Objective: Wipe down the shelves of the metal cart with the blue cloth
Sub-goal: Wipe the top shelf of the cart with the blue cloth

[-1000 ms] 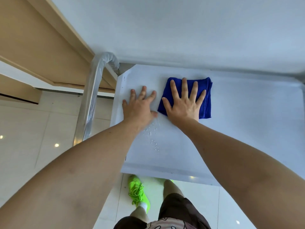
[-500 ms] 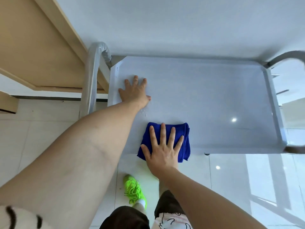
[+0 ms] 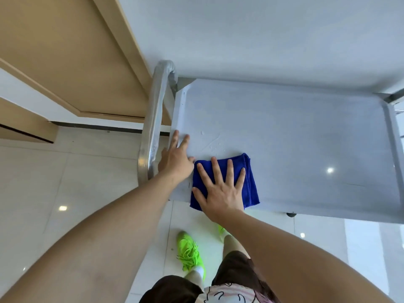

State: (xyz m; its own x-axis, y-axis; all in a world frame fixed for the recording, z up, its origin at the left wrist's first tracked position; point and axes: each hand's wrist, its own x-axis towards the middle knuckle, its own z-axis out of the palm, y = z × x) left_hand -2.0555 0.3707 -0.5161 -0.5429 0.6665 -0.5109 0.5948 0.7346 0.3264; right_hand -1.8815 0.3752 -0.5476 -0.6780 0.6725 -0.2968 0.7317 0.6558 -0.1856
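5 spread fingers (image 3: 215, 169) of the right hand (image 3: 220, 191) lie flat on the cloth (image 3: 251, 182), splayed wide and pressing down rather than gripping. The cloth sits folded at the near-left corner of the shelf (image 3: 295, 132), its near edge hanging a little past the rim. It looks soft, light and limp — likely damp, since droplets and a wet streak (image 3: 213, 144) show just beyond it. I judge it needs no pinch: a flat palm across the middle of the fold should drag it well, while a grip at 1 corner would let it unfold and bunch. The right wrist is straight, forearm reaching in from the near right. The left hand (image 3: 175, 159) rests open at the shelf's left edge, fingers extended, beside the handle (image 3: 153, 127) — seemingly steadying the cart.
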